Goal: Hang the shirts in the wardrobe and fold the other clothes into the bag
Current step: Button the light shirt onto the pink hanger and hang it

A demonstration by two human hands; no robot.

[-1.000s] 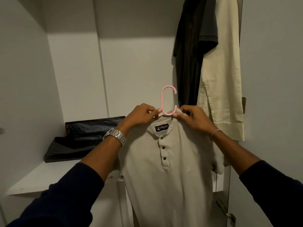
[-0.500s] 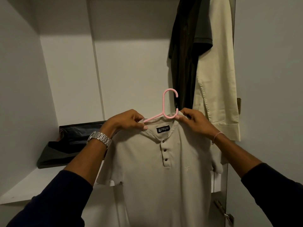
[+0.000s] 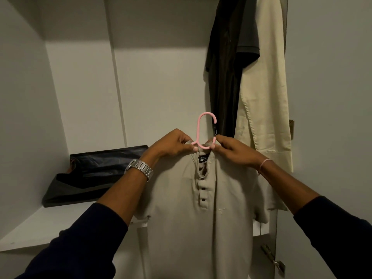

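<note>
A beige short-sleeved shirt with a buttoned placket hangs from a pink hanger in front of the open wardrobe. My left hand pinches the collar and hanger at the left of the hook. My right hand pinches them at the right. The hook points up, free of any rail. A dark shirt and a cream long-sleeved shirt hang at the wardrobe's upper right. A dark bag lies on the white shelf at the left.
The wardrobe's white back wall is bare behind the hanger. A door with a metal handle stands at the right. The rail holding the hung shirts is out of frame above.
My left hand slid from the shirt's left shoulder back to the collar beside the hook. The hanger's exposed arm went under the fabric, and the shirt now hangs straighter.
</note>
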